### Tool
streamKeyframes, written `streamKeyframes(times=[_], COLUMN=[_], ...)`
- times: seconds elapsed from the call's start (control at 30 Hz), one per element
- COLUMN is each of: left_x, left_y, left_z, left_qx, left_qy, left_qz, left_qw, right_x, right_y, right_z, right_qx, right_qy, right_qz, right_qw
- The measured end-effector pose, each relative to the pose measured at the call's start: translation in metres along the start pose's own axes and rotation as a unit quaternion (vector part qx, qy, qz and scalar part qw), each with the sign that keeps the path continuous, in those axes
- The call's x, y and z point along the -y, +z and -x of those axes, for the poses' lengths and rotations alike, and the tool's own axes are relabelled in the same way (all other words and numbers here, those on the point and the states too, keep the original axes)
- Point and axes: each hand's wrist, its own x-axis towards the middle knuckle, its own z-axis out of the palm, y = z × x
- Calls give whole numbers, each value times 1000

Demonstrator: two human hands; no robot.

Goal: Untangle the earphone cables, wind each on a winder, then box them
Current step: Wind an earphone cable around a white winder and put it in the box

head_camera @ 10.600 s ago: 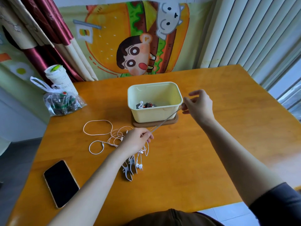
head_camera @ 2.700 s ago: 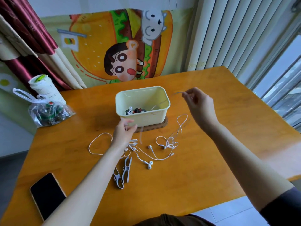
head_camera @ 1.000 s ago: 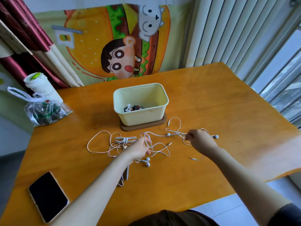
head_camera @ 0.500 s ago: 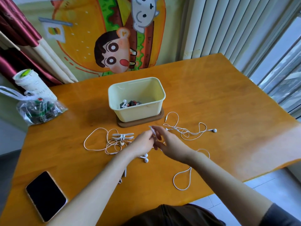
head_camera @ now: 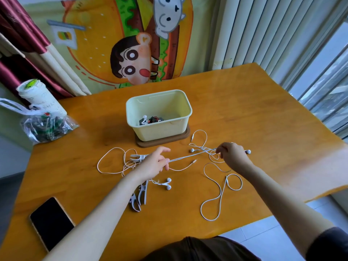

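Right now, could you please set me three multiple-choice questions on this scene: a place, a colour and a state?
1. The phone lies: A. in the box; B. near the table's front-left corner; C. under the right hand.
2. The box is: A. pale yellow; B. red; C. black.
3. The cable between the hands is: A. wound round the phone; B. coiled in the box; C. pulled straight from left hand to right hand.

Answers: 1 B, it lies flat by that corner; 2 A, its walls are pale yellow; 3 C, each hand pinches the straight run.
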Motion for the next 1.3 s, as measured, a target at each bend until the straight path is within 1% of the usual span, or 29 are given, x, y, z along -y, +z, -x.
streamKeyframes(times=[0.07, 0.13, 0.2, 0.27, 0.3, 0.33, 0.37, 0.43, 0.47, 0.53, 0.57, 0.67, 0.7, 0.77, 0.83, 0.9, 0.97, 1.1, 1.2, 1.27, 1.3], left_x=[-3, -2, 2, 2, -1, -6, -12, -26, -32, -39, -39, -34, -31, -22, -11, 1, 9, 12, 14, 13, 10], left_y=[3, 4, 4, 5, 7, 10, 13, 19, 22, 24, 23, 20, 18, 17, 16, 14, 13, 11, 8, 7, 7], left_z=[-1, -1, -1, -1, -1, -2, -2, -4, -6, -8, -8, -5, -4, -2, 0, 3, 5, 7, 6, 7, 7], left_qx=[16, 15, 12, 4, -1, -5, -8, -9, -10, -17, -22, -33, -31, -10, 11, 19, 25, 44, 24, 3, -8], left_qy=[7, -5, -26, -43, -42, -35, -22, 5, 16, 29, 30, 22, 19, 16, 13, 2, -6, -14, -16, -15, -15], left_qz=[-75, -107, -106, -113, -116, -117, -115, -106, -105, -95, -79, 13, 21, 9, -15, -38, -53, -76, -53, -37, -32], left_qw=[997, 994, 994, 993, 992, 992, 993, 994, 994, 995, 996, 999, 999, 1000, 1000, 999, 998, 996, 998, 999, 999], right_x=[-9, -18, -24, -22, -16, -8, 4, 32, 47, 67, 72, 71, 70, 65, 57, 45, 34, 20, 11, 6, 6], right_y=[-1, -5, -7, -9, -8, -5, 0, 13, 21, 29, 29, 22, 20, 16, 11, 5, 2, 8, 13, 15, 16], right_z=[-4, -6, -6, -1, 3, 6, 11, 25, 33, 45, 47, 41, 39, 37, 31, 24, 19, 17, 16, 15, 16], right_qx=[-44, -67, -61, -49, -47, -47, -38, 23, 65, 131, 144, 124, 115, 96, 63, 31, 16, 15, 0, 29, 55], right_qy=[41, 77, 110, 132, 112, 66, -3, -138, -178, -195, -191, -206, -211, -203, -177, -149, -127, -116, -93, -75, -71], right_qz=[7, 9, 33, 89, 110, 110, 82, -6, -40, -88, -100, -68, -60, -54, -52, -44, -34, -24, -6, 33, 76], right_qw=[998, 995, 991, 986, 986, 991, 996, 990, 981, 968, 966, 968, 969, 973, 981, 987, 991, 993, 996, 996, 993])
